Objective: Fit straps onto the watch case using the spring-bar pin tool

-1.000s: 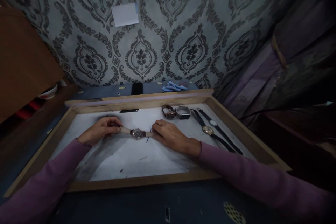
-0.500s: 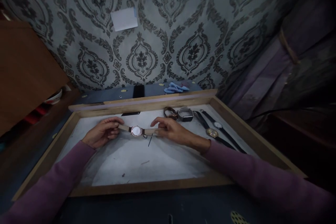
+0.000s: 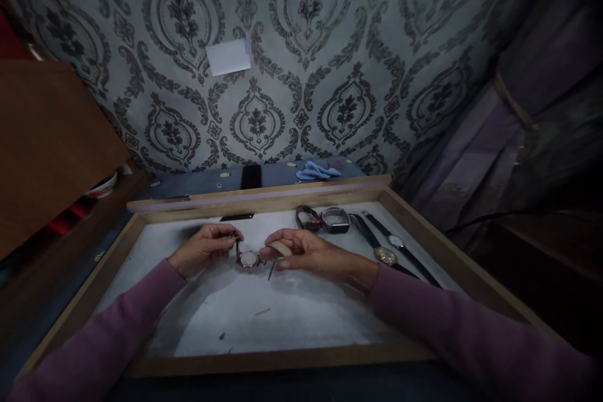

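A wristwatch [image 3: 248,259] with a round pale face hangs between my two hands, over the white bottom of a shallow wooden tray [image 3: 264,355]. My left hand [image 3: 207,247] pinches one strap end, the strap's dark side showing. In my right hand [image 3: 306,251] the other strap half is gripped, its beige underside bent up between thumb and fingers. A thin dark stick [image 3: 271,271] lies just below the watch, near my right fingertips.
Several other watches rest at the tray's right, among them a grey-banded watch [image 3: 335,220] and a gold-faced watch [image 3: 386,255]. Behind the tray are a blue cloth [image 3: 318,170] and a black phone-like slab [image 3: 251,177]. A wooden cabinet [image 3: 56,151] stands left.
The watch strap went from stretched nearly straight to bent upward at both ends as my hands came closer together. The whole view shifted slightly, with things sitting lower in the picture.
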Motion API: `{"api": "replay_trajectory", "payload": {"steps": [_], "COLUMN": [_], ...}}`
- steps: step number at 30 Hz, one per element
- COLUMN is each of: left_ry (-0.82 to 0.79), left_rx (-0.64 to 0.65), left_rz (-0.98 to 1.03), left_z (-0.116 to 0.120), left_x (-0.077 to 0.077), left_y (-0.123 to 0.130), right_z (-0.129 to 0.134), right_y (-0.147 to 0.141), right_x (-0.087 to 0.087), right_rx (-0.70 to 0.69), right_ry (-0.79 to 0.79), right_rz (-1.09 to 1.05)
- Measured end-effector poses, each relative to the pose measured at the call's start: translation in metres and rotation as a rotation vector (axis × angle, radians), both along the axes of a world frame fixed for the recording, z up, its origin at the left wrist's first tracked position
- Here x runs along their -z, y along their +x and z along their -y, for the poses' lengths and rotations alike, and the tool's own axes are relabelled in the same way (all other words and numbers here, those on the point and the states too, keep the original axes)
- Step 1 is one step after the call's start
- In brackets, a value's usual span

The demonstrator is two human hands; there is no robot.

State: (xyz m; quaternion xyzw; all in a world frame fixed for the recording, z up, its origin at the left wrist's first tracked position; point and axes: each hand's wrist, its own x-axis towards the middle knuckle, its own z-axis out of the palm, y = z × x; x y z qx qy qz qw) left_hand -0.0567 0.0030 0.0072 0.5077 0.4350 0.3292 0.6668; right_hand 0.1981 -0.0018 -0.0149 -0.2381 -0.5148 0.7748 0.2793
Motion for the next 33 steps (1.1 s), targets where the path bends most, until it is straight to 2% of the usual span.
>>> {"api": "replay_trajectory", "payload": {"steps": [5, 11, 14, 16, 18, 20, 22, 27, 33], "left_ry": [0.093, 0.105, 0.074, 0.057, 0.035, 0.013, 0.008, 0.000, -0.028], "left_rx": [-0.006, 0.112, 0.098, 0.068, 0.051, 0.052, 0.068, 0.086, 0.052], "left_rz": [-0.008, -0.004, 0.004, 0.011, 0.013, 0.009, 0.003, 0.080, 0.132], "left_z": [-0.007, -0.004, 0.002, 0.005, 0.008, 0.009, 0.011, 0.014, 0.013], "left_x": [-0.002, 0.000, -0.001, -0.002, -0.004, -0.004, -0.004, -0.003, -0.003], "left_y": [0.016, 0.028, 0.033, 0.036, 0.038, 0.040, 0.041, 0.042, 0.041], "right_z": [0.003, -0.004, -0.006, -0.005, -0.001, 0.002, 0.005, 0.003, 0.001], "right_y": [0.000, -0.004, -0.005, -0.005, -0.005, -0.006, -0.007, -0.009, -0.007], "right_x": [-0.008, -0.004, -0.003, -0.007, -0.011, -0.014, -0.014, -0.005, -0.001], "right_rx": [-0.038, 0.182, 0.247, 0.285, 0.264, 0.179, 0.135, 0.166, 0.121], "right_ry": [0.004, 0.138, 0.211, 0.205, 0.116, 0.012, -0.034, -0.012, 0.048], "right_rz": [-0.102, 0.091, 0.125, 0.097, 0.040, -0.030, -0.071, -0.056, -0.008]}}
